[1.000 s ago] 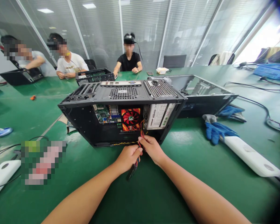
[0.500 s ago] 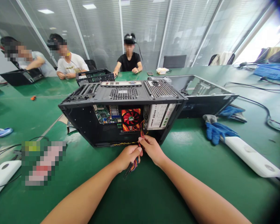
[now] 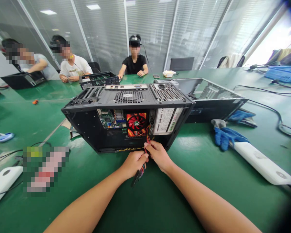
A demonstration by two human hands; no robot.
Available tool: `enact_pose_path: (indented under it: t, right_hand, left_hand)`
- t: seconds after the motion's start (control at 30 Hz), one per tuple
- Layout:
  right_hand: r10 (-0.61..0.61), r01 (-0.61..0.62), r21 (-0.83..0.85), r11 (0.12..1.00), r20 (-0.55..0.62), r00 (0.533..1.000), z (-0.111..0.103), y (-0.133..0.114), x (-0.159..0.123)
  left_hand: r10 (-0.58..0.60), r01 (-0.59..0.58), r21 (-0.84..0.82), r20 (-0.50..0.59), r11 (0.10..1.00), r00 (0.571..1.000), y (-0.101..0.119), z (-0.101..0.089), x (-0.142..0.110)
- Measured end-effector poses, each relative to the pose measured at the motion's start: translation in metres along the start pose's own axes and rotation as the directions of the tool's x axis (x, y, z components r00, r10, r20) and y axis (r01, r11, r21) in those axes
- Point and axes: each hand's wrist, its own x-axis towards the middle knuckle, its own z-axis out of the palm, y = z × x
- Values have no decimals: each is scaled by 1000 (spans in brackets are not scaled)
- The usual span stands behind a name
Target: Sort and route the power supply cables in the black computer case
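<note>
An uncovered black computer case (image 3: 82,126) lies before me with its inside facing me. Within it show a red cooling fan (image 3: 136,123), part of a green motherboard (image 3: 108,119) and a power supply (image 3: 165,121) with a white label. Multicoloured power cables (image 3: 148,138) run out from beside the power supply. My left hand (image 3: 135,163) is closed round the cable bundle, and a black connector (image 3: 135,178) hangs below its fingers. Just above and to the right, my right hand (image 3: 157,154) pinches the same cables close to the case's lower edge.
Behind stands another open case (image 3: 215,108). To the right lie blue gloves (image 3: 224,136) and a white power strip (image 3: 264,161); another white strip (image 3: 5,181) is at left. Three people sit across the green table (image 3: 184,200), with cases near them.
The black connector below my left hand has swung slightly right and hangs lower. Both hands keep hold of the cables in nearly the same place.
</note>
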Motion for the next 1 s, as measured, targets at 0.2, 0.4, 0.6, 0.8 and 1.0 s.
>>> enact_pose_path:
  t: [0.2,0.4,0.6,0.8,1.0]
  right_hand:
    - [39,-40,36,999,50,998,0,-3,-1]
    - [45,-48,52,997,61,997,1,-8,-2]
    - [40,-42,55,998,42,998,3,-6,-2]
    - [53,-54,23,998,57,997,1,-6,-2]
    - [19,-22,39,999,81,997,-2,-5,-2]
  left_hand:
    - [-23,57,-244,141,968,990,-5,-5,2]
    - [38,-37,-28,35,999,999,-3,-2,1]
    - [99,-83,197,-68,977,993,1,3,-1]
    - [23,-11,-157,74,988,997,-5,-2,1]
    - [41,19,-337,170,941,985,-10,-7,3]
